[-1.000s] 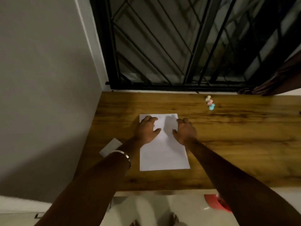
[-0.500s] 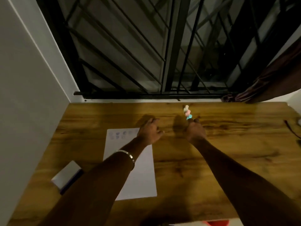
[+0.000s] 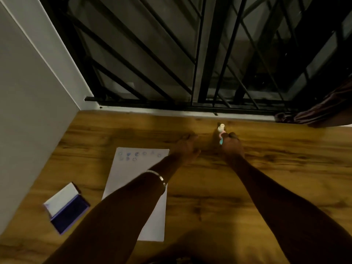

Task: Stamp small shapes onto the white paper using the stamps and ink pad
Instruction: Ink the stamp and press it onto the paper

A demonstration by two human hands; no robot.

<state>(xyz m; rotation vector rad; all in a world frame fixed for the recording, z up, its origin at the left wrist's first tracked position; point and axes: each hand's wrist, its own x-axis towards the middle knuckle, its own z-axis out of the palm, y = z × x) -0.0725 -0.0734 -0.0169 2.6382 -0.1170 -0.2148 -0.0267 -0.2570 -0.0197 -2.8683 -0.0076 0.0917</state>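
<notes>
The right hand (image 3: pixel 232 149) is at the little row of stamps (image 3: pixel 221 134) near the far edge of the table (image 3: pixel 285 168). Its fingers (image 3: pixel 231 135) touch the pink and blue stamps, but the picture is dark and I cannot tell if they already close on one. The cream stamp at the far end of the row stands free. The left hand (image 3: pixel 185 149) rests just beside the right one, loose and half curled, with nothing in it.

The white paper (image 3: pixel 133 180) lies to the left, partly under the left forearm. It has some faint blue shapes along its top edge. The ink pad (image 3: pixel 66 208) is open at the near left of the table, well apart from the stamps.

The risks, as I judge them:
- The stamps stand close together, so taking one may knock over the others, and they may roll toward the window bars (image 3: pixel 190 63).
- The way from stamps to ink pad crosses the paper, so a wet stamp may drop ink on it.
- The left forearm may shift the paper and smear the marks.
- The light is weak, so a new shape may land on an old one.
</notes>
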